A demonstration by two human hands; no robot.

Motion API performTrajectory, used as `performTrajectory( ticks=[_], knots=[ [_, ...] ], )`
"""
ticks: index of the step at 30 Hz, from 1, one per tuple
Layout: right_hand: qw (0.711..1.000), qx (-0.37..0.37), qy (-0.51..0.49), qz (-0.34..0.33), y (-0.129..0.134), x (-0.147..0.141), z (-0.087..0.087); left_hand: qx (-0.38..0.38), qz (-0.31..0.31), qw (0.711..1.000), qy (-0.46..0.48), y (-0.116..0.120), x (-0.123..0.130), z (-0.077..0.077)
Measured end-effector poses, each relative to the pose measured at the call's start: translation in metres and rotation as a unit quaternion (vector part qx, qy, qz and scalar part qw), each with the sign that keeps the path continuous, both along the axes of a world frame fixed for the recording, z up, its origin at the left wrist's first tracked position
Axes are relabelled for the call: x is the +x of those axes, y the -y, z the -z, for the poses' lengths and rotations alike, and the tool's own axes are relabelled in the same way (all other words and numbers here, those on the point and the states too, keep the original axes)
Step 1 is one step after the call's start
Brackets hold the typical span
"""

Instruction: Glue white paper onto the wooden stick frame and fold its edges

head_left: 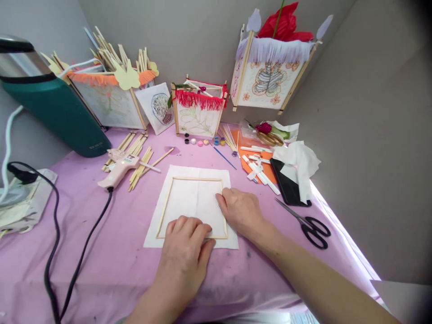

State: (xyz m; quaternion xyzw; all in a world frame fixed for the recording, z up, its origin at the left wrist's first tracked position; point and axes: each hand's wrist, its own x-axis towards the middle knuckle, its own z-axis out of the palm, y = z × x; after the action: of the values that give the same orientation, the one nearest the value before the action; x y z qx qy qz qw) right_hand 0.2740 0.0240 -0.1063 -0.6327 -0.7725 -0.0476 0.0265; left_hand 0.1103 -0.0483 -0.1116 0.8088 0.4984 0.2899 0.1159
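The paper (pixel 189 204) lies under both hands, with the stick square (pixel 197 179) on top. The left hand (pixel 185 238) is at the near side, the right hand (pixel 241 209) at the right side. Left of the hands lies the glue gun (pixel 118 173). Right of them lie the scissors (pixel 305 222). Past the hands are the paint pots (pixel 200 143), with the small box (pixel 197 119) behind.

Soft, even light is filling the view; a bright glow is edging the tablecloth (pixel 118 252) at four o'clock. Darkness is swallowing the rim at two o'clock, and wide-lens stretching is tilting the bottle (pixel 56 112) at ten o'clock.
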Motion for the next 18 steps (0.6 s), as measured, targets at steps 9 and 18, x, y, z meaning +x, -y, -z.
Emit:
performTrajectory(
  ticks=[9,18],
  knots=[
    [0.999,-0.032,-0.017,0.002,0.000,0.002,-0.001,0.027,0.022,0.999,0.001,0.007,-0.001,-0.001],
    [0.999,-0.028,-0.046,-0.005,0.000,0.004,-0.001,0.051,0.040,0.998,-0.018,0.015,0.010,-0.003]
  ],
)
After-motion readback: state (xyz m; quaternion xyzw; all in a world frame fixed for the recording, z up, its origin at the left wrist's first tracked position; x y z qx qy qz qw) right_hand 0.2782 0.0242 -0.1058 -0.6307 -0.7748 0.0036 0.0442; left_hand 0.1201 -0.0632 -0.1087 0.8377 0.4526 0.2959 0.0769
